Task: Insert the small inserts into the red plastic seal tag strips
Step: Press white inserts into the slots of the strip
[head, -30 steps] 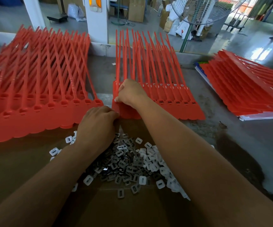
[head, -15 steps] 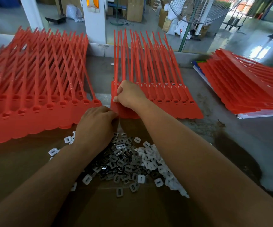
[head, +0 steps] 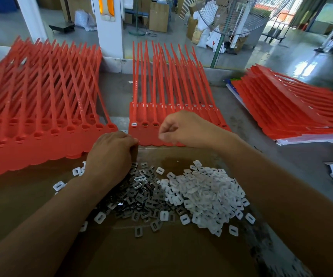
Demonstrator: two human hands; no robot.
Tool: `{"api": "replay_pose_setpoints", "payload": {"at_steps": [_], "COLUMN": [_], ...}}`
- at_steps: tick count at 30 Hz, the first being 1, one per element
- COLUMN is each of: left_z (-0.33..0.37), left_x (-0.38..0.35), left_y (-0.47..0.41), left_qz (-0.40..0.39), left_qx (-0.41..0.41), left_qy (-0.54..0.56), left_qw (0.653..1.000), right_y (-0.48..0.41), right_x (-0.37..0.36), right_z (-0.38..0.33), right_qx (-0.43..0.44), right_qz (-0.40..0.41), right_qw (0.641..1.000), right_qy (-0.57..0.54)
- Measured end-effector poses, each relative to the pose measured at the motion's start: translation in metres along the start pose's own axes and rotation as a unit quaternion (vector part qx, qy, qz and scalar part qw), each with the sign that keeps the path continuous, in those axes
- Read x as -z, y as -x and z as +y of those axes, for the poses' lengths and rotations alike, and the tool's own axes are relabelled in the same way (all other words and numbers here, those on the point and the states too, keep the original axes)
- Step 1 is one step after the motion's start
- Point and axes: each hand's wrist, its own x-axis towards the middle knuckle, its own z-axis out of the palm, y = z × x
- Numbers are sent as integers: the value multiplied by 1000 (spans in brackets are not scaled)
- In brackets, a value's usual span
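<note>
1. Okay: inserts (head: 201, 194) lie nearest you; left hand (head: 111, 154) curled at their far edge, contents unclear.
2. Right hand (head: 183, 128) pinched, load unclear, above the red strips (head: 147, 136).
3. Empty socket (head: 145, 123) sits just left of it; tails point away from you.

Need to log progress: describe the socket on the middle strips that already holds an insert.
Look at the middle stack of red strips, beyond the pile of inserts. In its nearest row of sockets, take the leftmost socket. It holds a white insert; the next two are empty.
</note>
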Motion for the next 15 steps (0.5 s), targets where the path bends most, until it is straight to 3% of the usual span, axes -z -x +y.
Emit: {"api": "replay_pose_setpoints", "payload": {"at_steps": [15], "left_z": [-3], "left_x": [0], "left_y": [1], "left_qz": [3], "left_qx": [2], "left_qy": [-4], "left_qw": [1000], "right_y": [46], "right_x": [-7], "right_z": [34], "right_qx": [-35], "right_qz": [-84], "right_qw": [995], "right_qy": [-36]}}
